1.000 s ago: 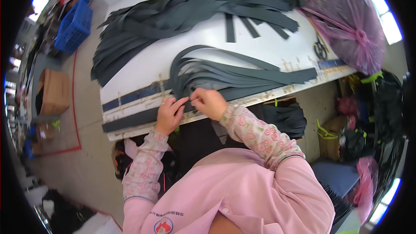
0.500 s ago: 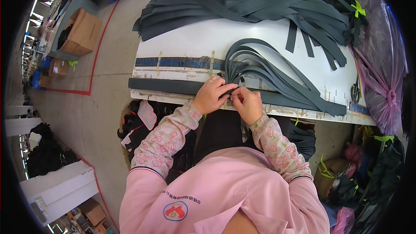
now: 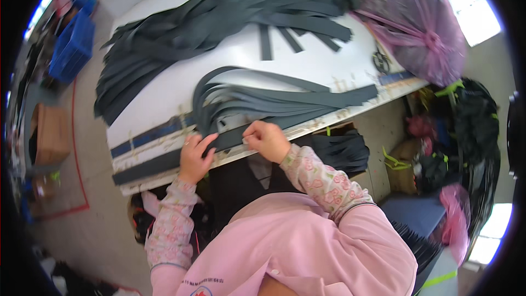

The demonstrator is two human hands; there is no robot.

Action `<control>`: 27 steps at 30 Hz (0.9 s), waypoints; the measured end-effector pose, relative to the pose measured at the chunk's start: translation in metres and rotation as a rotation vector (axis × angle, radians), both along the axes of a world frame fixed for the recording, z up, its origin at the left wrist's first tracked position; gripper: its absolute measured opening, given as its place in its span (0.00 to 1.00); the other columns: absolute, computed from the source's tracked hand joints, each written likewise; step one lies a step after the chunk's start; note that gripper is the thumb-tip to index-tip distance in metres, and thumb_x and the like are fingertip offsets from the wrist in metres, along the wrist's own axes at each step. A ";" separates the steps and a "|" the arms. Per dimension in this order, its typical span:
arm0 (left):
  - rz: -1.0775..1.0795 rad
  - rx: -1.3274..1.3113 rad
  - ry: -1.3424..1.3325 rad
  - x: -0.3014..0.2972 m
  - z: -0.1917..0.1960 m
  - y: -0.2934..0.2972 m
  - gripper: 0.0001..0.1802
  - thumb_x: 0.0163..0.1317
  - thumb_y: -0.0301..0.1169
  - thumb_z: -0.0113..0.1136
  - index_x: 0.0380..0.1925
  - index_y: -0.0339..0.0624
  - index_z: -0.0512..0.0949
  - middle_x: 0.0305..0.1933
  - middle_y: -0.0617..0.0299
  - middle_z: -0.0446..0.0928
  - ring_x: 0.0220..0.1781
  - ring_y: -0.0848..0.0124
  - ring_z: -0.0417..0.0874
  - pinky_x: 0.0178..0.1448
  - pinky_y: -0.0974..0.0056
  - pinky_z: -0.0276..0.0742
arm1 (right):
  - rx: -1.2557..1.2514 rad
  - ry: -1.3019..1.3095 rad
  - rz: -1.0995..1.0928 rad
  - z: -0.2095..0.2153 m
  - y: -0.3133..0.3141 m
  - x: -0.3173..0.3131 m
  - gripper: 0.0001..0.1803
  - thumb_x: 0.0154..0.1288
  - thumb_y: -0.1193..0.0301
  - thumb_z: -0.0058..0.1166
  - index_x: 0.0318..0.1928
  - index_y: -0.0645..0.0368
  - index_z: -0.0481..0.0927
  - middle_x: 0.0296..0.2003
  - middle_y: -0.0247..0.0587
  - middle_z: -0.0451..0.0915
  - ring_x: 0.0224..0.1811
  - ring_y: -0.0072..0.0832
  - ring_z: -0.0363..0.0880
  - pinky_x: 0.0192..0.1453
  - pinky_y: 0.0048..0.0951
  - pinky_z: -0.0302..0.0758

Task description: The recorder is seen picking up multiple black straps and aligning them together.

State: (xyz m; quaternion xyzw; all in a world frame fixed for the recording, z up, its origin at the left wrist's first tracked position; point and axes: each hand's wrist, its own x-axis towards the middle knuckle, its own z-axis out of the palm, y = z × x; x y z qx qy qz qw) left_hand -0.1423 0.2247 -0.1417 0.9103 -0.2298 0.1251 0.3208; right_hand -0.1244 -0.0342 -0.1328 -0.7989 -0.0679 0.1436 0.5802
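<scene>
A looped bundle of dark grey webbing straps (image 3: 274,104) lies on the white table, its folded end at the left. Along the near edge runs a flat dark strap (image 3: 148,165), passing under my hands. My left hand (image 3: 197,157) is at the bundle's folded end, with thumb and fingers apart; its fingertips are over the strap. To its right, my right hand (image 3: 267,140) is closed in a pinch above the near strap. Something small and pale seems to show at its fingertips, too small to name.
A large heap of dark straps (image 3: 219,16) covers the far part of the table. Black scissors (image 3: 380,62) lie at the right, beside a tied pink plastic bag (image 3: 422,27). More straps fill a box (image 3: 342,151) below the table edge. A blue crate (image 3: 73,46) stands far left.
My hands, close together at the strap before, are now apart, and my left thumb and fingers have spread. The whole view has turned, so the table sits tilted and further left.
</scene>
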 end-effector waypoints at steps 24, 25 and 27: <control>-0.012 -0.038 0.008 0.002 0.002 -0.009 0.23 0.50 0.23 0.70 0.50 0.47 0.84 0.34 0.57 0.70 0.38 0.57 0.71 0.43 0.57 0.71 | -0.087 -0.060 -0.117 0.003 -0.120 0.011 0.05 0.61 0.75 0.59 0.38 0.63 0.80 0.22 0.41 0.79 0.24 0.28 0.78 0.33 0.30 0.75; 0.004 -0.034 0.012 0.001 0.002 -0.007 0.23 0.50 0.23 0.70 0.50 0.47 0.84 0.34 0.57 0.70 0.38 0.57 0.71 0.43 0.57 0.71 | -0.082 -0.056 -0.101 0.006 -0.119 0.011 0.05 0.61 0.75 0.59 0.38 0.63 0.80 0.22 0.41 0.79 0.24 0.28 0.78 0.33 0.30 0.75; -0.003 -0.034 0.001 -0.001 0.003 -0.005 0.23 0.50 0.22 0.70 0.50 0.47 0.84 0.34 0.58 0.70 0.38 0.57 0.71 0.42 0.57 0.71 | -0.195 -0.119 -0.037 0.009 -0.117 0.009 0.03 0.67 0.78 0.56 0.40 0.65 0.78 0.24 0.34 0.79 0.25 0.18 0.76 0.31 0.24 0.74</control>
